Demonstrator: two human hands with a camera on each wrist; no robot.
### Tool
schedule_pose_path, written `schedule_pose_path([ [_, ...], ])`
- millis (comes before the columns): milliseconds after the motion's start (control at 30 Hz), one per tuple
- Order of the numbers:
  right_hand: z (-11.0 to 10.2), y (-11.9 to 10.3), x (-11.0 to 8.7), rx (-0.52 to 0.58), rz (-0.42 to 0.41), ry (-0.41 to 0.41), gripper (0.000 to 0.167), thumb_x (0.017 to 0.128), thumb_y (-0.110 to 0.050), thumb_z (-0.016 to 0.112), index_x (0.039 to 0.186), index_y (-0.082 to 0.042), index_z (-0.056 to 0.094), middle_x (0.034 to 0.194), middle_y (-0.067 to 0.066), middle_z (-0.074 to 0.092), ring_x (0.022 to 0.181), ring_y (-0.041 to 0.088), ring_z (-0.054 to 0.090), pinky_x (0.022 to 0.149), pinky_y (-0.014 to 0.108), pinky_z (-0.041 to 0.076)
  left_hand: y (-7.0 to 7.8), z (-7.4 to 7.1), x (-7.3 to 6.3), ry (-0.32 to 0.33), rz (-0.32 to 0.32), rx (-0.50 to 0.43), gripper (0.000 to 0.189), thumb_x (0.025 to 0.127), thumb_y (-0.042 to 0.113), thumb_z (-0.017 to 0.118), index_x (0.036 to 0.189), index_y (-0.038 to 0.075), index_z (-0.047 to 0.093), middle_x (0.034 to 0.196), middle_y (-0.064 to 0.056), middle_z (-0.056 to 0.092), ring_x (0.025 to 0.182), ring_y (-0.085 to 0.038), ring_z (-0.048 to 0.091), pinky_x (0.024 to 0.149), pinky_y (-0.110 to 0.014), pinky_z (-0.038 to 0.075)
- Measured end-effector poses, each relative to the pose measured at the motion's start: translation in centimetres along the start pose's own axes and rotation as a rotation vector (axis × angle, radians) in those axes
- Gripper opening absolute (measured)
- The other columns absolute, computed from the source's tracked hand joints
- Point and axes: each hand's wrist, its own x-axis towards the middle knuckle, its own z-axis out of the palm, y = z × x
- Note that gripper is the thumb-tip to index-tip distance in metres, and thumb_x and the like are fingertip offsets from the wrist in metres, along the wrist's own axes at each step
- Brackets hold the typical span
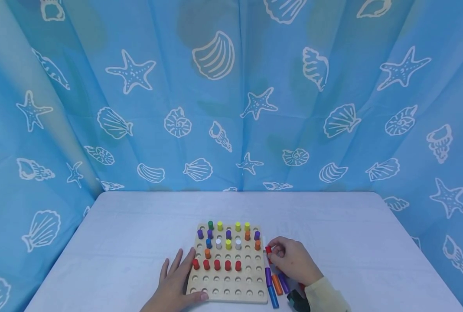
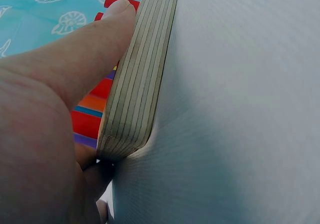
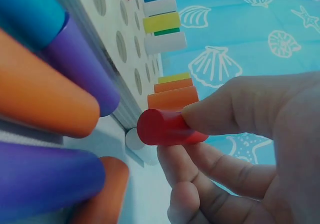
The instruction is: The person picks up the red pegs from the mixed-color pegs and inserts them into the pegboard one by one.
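A pale wooden pegboard point(image 1: 237, 286) with rows of round holes lies on the table. My left hand point(image 1: 173, 286) rests at its front left corner with fingers spread, the thumb on the board's top face and the index finger along the left side. In the left wrist view the thumb point(image 2: 100, 33) lies over the layered board edge point(image 2: 142, 68). Just right of the board, my right hand point(image 1: 295, 260) pinches a red peg point(image 3: 162, 128) between thumb and fingertips. A row of red pegs point(image 1: 217, 264) stands upright in the board.
Farther back in the board stand yellow, purple, white, blue, green and orange pegs, such as a yellow peg point(image 1: 228, 244). Beside its right edge lie loose pegs, among them a blue peg point(image 1: 272, 297) and an orange peg point(image 1: 276, 284). A patterned blue curtain point(image 1: 231, 99) hangs behind the table.
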Motion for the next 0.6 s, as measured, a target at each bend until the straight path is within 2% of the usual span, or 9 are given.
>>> schedule_pose_path([
  [300, -0.03, -0.2, -0.18, 0.012, 0.014, 0.012, 0.024, 0.086, -0.015, 0.072, 0.109, -0.008, 0.068, 0.081, -0.001, 0.061, 0.062, 0.015, 0.053, 0.054, 0.029, 0.045, 0.13, 0.06, 0.0, -0.002, -0.015, -0.01, 0.125, 0.068, 0.07, 0.079, 0.16, 0.008, 0.023, 0.161, -0.02, 0.03, 0.152, -0.043, 0.007, 0.118, -0.065, -0.007],
  [600, 0.12, -0.56, -0.38, 0.046, -0.001, 0.035, 0.021, 0.086, -0.014, 0.072, 0.105, -0.01, 0.067, 0.081, -0.001, 0.061, 0.059, 0.015, 0.054, 0.051, 0.026, 0.046, 0.07, 0.02, -0.02, 0.004, 0.005, -0.004, 0.124, 0.069, 0.07, 0.078, 0.16, 0.007, 0.023, 0.161, -0.018, 0.032, 0.152, -0.043, 0.008, 0.118, -0.066, -0.005],
])
